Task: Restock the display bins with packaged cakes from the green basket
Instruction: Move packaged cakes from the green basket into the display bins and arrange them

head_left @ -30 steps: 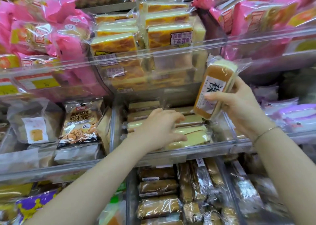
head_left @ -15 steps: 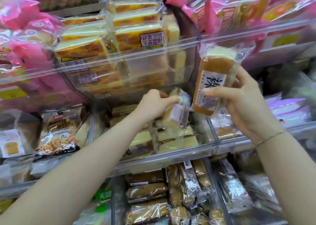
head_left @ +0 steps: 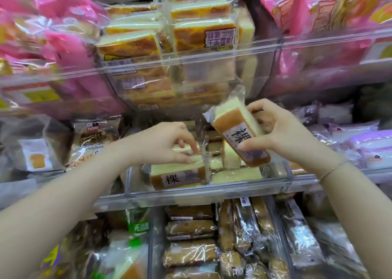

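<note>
Fingers [head_left: 252,146] of right hand [head_left: 282,136] grip wrapped cake [head_left: 237,134].

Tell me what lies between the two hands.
Head view: between left hand and right hand, the held cake, tilted, above binned cakes.

wrapped cake [head_left: 177,173] in clear bin [head_left: 212,190], held cake [head_left: 237,134] above right
</note>
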`<state>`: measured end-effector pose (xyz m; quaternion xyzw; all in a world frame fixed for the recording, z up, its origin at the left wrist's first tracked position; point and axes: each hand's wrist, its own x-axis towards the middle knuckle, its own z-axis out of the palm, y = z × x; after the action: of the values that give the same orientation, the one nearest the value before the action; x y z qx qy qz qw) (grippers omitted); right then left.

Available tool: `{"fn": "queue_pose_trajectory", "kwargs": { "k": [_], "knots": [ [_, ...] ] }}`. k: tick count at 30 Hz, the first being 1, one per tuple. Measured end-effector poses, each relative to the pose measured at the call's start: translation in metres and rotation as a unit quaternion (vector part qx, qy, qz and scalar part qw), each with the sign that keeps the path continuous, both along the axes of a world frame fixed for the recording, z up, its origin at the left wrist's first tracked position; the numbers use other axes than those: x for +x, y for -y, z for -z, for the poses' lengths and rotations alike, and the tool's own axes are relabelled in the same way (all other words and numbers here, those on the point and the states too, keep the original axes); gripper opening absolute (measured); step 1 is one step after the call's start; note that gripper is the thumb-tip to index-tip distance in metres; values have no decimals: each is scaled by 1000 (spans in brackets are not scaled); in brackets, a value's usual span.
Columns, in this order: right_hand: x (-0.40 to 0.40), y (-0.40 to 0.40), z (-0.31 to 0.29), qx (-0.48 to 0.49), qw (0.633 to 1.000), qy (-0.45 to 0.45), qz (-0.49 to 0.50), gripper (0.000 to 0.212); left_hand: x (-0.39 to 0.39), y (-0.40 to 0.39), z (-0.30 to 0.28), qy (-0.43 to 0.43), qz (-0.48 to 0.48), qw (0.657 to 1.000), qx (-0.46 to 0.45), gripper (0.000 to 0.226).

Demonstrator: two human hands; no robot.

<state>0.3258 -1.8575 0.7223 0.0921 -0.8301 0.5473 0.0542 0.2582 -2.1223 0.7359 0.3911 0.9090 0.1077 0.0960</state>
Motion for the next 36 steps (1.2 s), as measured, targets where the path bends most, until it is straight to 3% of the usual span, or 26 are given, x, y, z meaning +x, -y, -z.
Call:
{"fn": "queue_pose_trajectory", "kwargs": {
  "k": [4,6,10,13,17,23,26,28,30,32,36],
  "knots": [
    [-8,28,2,149,988,-12,-43,57,8,45,9,-123,10,976,-179,60],
    [-10,40,3,197,978,0,-75,59,7,54,19,-199,45,952,-228,62],
    [-10,63,3,324,940,16,-104,62,1,61,18,-251,70,947,-190,48],
    [-10,80,2,406,906,26,-114,69,-3,61,13,-227,70,956,-171,38],
    [-7,101,4,380,902,100,-178,51,-5,61,16,-203,69,960,-179,35],
    [-2,135,29,386,911,90,-118,53,-8,63,11,-153,53,975,-149,26],
    [7,125,27,333,942,47,6,47,-6,64,10,-149,46,980,-120,30],
    [13,106,19,364,924,12,120,33,-1,65,11,-149,47,983,-96,47],
    [19,89,11,409,897,81,150,31,4,65,14,-162,52,981,-95,70],
    [21,85,12,407,891,174,97,32,6,62,19,-169,64,977,-113,81],
    [8,93,26,326,915,234,39,34,8,57,29,-182,92,969,-138,75]
  ]
}}
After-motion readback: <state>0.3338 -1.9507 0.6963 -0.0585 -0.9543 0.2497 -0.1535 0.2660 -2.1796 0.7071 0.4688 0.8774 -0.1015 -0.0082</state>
